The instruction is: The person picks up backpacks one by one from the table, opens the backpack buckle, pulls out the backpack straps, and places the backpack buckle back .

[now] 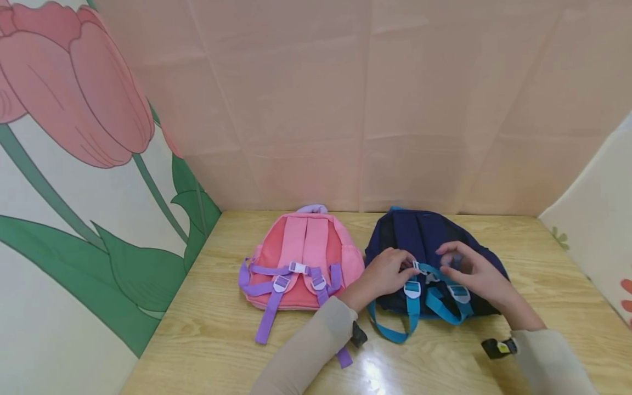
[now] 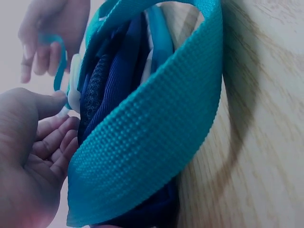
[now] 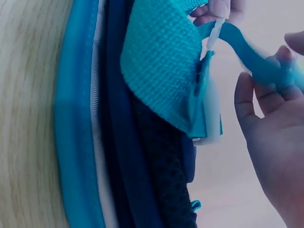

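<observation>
A navy backpack [image 1: 419, 230] lies with its straps facing up. My left hand [image 1: 387, 271] pinches a small white slider [image 3: 216, 33] on its thin teal chest strap [image 3: 237, 42]. Over the same bag is my right hand [image 1: 471, 271], its fingers loosely bent and the thumb apart from them. The blurred free end of the chest strap runs across those fingers, with no clear pinch. Wide teal shoulder webbing [image 2: 137, 128] loops in front of the left hand in the left wrist view. White adjusters [image 1: 412, 289] sit below the hands.
Left of the navy bag lies a pink backpack [image 1: 293, 236] with purple straps [image 1: 269, 318] and a fastened white buckle [image 1: 298, 267]. Both bags rest on a wood-grain table [image 1: 197, 329]. Behind stands a pink cloth backdrop [image 1: 306, 109], with a tulip-printed panel [image 1: 59, 192] at left.
</observation>
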Demonstrator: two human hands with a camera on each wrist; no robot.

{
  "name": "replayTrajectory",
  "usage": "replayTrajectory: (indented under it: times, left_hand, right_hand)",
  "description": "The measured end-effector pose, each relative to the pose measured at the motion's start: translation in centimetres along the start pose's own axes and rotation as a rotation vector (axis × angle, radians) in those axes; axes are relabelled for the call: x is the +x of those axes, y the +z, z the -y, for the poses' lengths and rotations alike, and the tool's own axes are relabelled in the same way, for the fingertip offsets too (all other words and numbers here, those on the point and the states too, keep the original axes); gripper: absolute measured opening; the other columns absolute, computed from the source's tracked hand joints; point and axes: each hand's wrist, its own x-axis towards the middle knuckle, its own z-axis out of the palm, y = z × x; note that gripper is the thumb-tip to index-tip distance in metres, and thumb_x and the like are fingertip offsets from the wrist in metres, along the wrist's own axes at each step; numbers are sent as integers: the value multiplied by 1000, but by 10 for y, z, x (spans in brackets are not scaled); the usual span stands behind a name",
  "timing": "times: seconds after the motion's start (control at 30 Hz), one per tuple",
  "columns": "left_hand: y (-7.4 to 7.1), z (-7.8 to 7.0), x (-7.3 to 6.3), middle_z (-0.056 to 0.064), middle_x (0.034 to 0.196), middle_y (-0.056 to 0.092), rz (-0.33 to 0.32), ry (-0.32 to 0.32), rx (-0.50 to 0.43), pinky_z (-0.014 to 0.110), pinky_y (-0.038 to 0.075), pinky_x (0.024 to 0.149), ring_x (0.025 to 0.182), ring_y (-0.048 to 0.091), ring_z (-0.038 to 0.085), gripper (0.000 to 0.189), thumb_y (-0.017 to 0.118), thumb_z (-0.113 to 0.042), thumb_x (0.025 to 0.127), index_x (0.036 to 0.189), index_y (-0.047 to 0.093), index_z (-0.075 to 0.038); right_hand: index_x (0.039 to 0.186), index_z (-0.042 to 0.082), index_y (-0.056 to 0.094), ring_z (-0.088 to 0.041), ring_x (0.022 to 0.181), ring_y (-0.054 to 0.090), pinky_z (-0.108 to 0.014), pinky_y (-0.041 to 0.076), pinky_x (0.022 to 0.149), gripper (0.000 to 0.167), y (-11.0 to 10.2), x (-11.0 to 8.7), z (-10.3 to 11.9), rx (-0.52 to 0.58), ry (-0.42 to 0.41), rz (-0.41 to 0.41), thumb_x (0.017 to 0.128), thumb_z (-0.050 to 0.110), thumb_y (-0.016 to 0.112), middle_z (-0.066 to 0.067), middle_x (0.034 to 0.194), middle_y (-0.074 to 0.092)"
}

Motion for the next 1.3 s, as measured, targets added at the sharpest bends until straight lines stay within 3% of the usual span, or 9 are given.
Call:
replayTrajectory:
  times: [0.2,0.37,0.57,0.87,1.3]
  left_hand:
    - [-1,1,0,-13,99,67,-6,-11,3,7,39,77,93,51,0,23,64,-36,101,115,71,-20]
    - [-1,1,0,-12,101,68,1,-13,6,7,39,78,94,52,0,24,63,-37,101,116,70,-19]
    - [-2,2,0,-13,102,68,8,-9,16,7,40,80,95,53,0,25,63,-37,101,117,70,-19]
    - [-1,1,0,-15,99,68,10,-35,12,8,40,77,92,52,-2,25,63,-39,100,116,71,-21]
    - [-5,-2,1,-15,105,73,28,-17,54,8,39,78,91,56,1,30,63,-40,99,121,75,-22]
  right_hand:
    - [118,12,65,-8,77,62,-24,49,66,22,2,2,5,-283,36,21,97,8,67,0,87,71]
    - [122,13,67,-1,73,54,-24,47,61,31,10,8,4,-450,-44,10,92,8,74,9,83,64]
    - [115,7,71,-7,70,47,-22,41,58,37,20,16,-4,-496,-176,-28,81,2,82,7,82,52]
    - [105,8,73,-5,76,50,-17,43,64,33,28,17,-13,-526,-229,-39,76,0,86,3,97,62]
    - [107,13,73,-9,89,60,-23,52,73,27,31,14,-17,-542,-113,-44,82,10,84,3,102,70]
